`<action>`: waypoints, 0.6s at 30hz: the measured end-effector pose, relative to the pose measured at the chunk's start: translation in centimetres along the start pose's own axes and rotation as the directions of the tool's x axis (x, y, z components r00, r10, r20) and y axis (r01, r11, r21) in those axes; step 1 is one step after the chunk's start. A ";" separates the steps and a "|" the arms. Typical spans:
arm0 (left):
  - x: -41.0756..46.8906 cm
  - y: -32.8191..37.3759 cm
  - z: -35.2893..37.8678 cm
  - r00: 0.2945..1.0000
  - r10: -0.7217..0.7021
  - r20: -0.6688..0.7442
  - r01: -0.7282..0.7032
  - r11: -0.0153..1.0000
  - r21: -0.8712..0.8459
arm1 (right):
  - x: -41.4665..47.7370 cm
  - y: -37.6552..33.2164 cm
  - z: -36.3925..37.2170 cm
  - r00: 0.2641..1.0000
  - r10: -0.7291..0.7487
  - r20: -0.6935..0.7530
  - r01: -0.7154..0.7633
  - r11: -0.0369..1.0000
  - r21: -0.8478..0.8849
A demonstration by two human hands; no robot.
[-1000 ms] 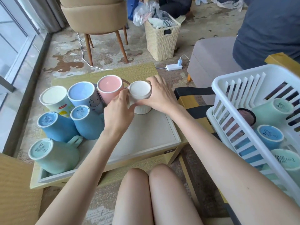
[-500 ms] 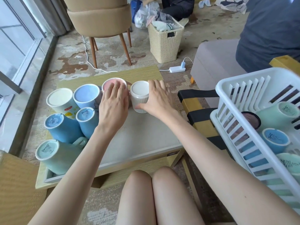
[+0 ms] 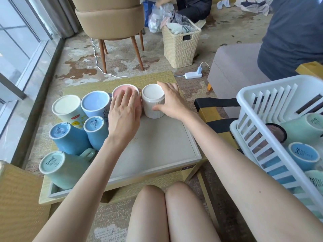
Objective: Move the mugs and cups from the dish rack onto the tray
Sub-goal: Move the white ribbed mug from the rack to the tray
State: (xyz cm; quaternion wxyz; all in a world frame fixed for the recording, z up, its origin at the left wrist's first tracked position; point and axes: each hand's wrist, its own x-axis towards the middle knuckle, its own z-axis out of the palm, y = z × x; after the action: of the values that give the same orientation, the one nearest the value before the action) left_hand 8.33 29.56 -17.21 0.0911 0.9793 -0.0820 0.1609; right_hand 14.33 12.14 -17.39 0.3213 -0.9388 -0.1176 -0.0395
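Note:
A grey tray (image 3: 157, 147) lies on a low wooden table. Several mugs stand upside down on its left side: cream (image 3: 67, 106), light blue (image 3: 96, 102), pink (image 3: 120, 89), two blue ones (image 3: 64, 135) (image 3: 94, 127) and a green one (image 3: 57, 165). My left hand (image 3: 125, 112) lies over the pink mug. Just right of it a white ribbed cup (image 3: 153, 102) stands upside down on the tray, with my right hand (image 3: 170, 102) wrapped around it. The white dish rack (image 3: 262, 95) at the right holds a green mug (image 3: 304, 130), a blue cup (image 3: 304, 154) and a dark-rimmed cup (image 3: 276, 133).
My bare knees (image 3: 166, 206) are at the table's near edge. A wooden stool with black straps (image 3: 215, 117) carries the rack. Beyond the table stand a wicker basket (image 3: 180, 46), a tan chair (image 3: 111, 20), a power strip (image 3: 193, 75) and a grey ottoman (image 3: 232, 72) with a seated person.
The white ribbed cup came down from mid-air and now stands on the tray beside the pink mug. My left hand slid from its side up over the pink mug.

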 end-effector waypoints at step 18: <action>-0.9 6.4 -1.9 0.994 0.109 0.016 -0.102 0.964 -0.244 | -11.8 -1.8 -7.0 0.957 -0.046 -0.286 0.002 0.988 -0.151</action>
State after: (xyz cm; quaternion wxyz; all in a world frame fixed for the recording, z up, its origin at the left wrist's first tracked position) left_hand 5.71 23.90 -14.77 0.2005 0.9573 -0.1542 0.1401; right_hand 2.49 6.92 -12.58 0.2632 -0.9429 -0.0778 -0.1885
